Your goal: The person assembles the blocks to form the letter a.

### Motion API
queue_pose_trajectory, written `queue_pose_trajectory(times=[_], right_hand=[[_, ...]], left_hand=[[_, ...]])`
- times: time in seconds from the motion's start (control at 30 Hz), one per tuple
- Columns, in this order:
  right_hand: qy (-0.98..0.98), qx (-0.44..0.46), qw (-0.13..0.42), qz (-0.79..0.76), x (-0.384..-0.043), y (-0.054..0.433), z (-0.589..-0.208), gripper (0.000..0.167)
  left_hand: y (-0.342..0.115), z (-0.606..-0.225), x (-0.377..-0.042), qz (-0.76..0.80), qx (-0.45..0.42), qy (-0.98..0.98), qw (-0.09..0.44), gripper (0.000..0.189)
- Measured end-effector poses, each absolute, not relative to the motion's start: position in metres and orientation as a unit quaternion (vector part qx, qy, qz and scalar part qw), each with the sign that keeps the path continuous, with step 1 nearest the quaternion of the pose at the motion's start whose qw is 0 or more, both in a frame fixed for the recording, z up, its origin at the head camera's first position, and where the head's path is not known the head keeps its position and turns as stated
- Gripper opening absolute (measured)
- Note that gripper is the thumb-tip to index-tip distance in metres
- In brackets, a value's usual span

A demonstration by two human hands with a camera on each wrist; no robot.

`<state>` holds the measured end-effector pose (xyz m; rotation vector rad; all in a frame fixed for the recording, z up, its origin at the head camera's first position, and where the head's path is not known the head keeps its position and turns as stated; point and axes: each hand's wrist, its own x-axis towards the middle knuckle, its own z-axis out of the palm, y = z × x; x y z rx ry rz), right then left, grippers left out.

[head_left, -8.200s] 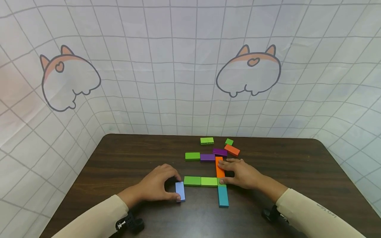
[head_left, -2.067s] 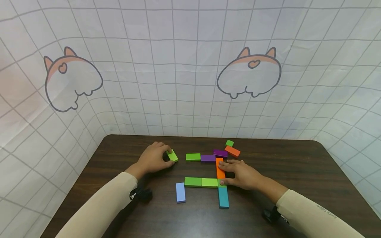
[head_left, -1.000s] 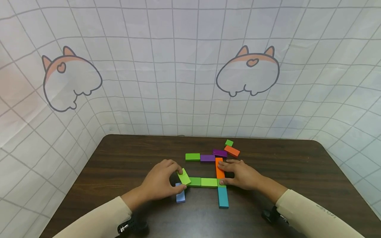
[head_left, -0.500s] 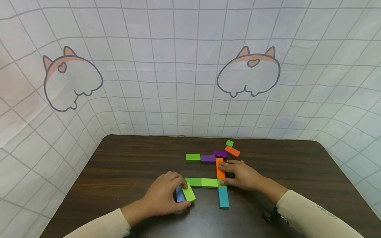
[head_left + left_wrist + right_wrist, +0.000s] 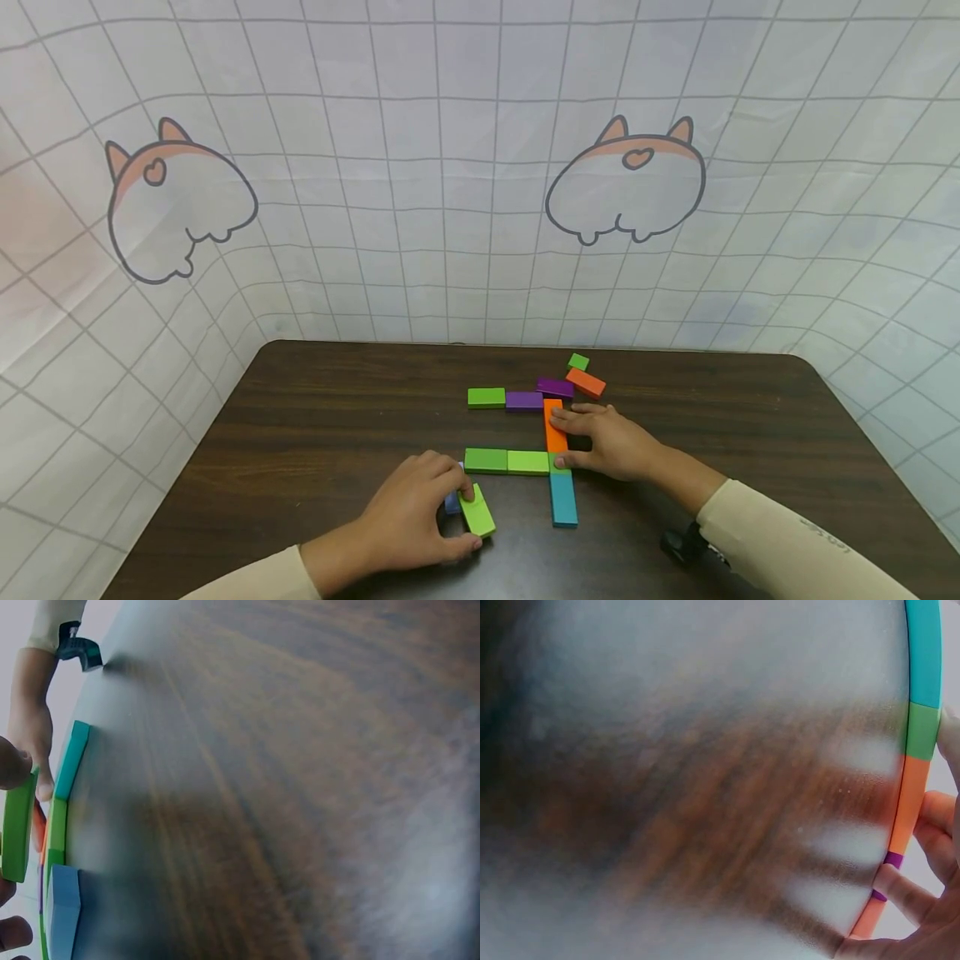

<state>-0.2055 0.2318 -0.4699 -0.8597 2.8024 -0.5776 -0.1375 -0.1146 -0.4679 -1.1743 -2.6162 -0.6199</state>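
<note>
In the head view my left hand (image 5: 412, 521) pinches a lime-green block (image 5: 477, 512) between thumb and fingertips. The left wrist view shows this lime block (image 5: 18, 825) held beside the light-blue block (image 5: 64, 907), which my fingers partly cover in the head view. My right hand (image 5: 611, 442) rests with fingers extended over the orange block (image 5: 553, 433), its thumb on a small green block (image 5: 563, 470). A teal block (image 5: 563, 500) adjoins the small green one at the front. Leftward from it runs a row of a lime block (image 5: 528, 462) and a green block (image 5: 486, 461).
Behind lie a green block (image 5: 486, 398), a violet block (image 5: 524, 402) and a dark purple block (image 5: 555, 387) near the orange one's far end. An orange-red block (image 5: 586, 382) and a small green piece (image 5: 578, 362) sit farther back on the dark wooden table (image 5: 337, 392).
My left hand took the lime block from the table's back, carried it left, then forward past the green row to beside the blue block. My right hand stays in place.
</note>
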Motion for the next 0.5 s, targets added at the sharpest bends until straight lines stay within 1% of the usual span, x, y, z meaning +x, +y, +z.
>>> queue_pose_trajectory(times=[0.5], right_hand=[[0.933, -0.290, 0.084, -0.194, -0.210, 0.235, -0.468, 0.077]], left_hand=[[-0.114, -0.474, -0.124, -0.206, -0.404, -0.883, 0.122, 0.041]])
